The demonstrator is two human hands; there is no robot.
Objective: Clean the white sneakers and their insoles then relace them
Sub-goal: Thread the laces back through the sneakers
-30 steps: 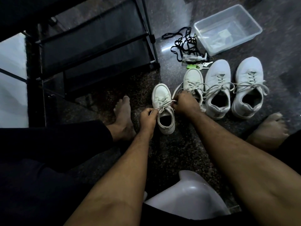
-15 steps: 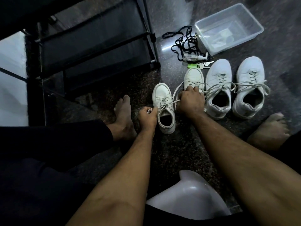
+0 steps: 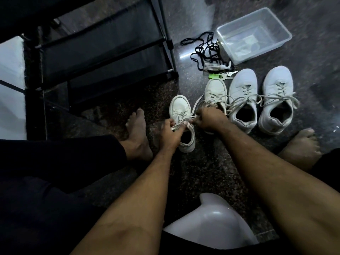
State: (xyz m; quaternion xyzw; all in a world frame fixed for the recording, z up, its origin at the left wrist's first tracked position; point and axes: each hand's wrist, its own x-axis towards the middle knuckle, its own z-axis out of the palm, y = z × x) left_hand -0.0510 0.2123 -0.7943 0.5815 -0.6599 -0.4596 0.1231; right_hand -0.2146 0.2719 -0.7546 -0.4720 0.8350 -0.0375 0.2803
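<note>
While both hands (image 3: 209, 120) pinch laces (image 3: 181, 122), grip pts blurred.

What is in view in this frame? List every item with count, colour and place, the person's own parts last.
small sneakers: 2, white, floor centre, under the hands
large sneakers: 2, white, right of the small pair, laces loose
tub: 1, clear plastic, top right
cord: 1, black, tangled left of the tub
keys: 1 bunch, green tag, in front of the cord
rack: 1, black, top left
stool: 1, white, bottom centre
feet: 2, bare, on the floor
left hand: pinches a lace
right hand: pinches a lace
</note>
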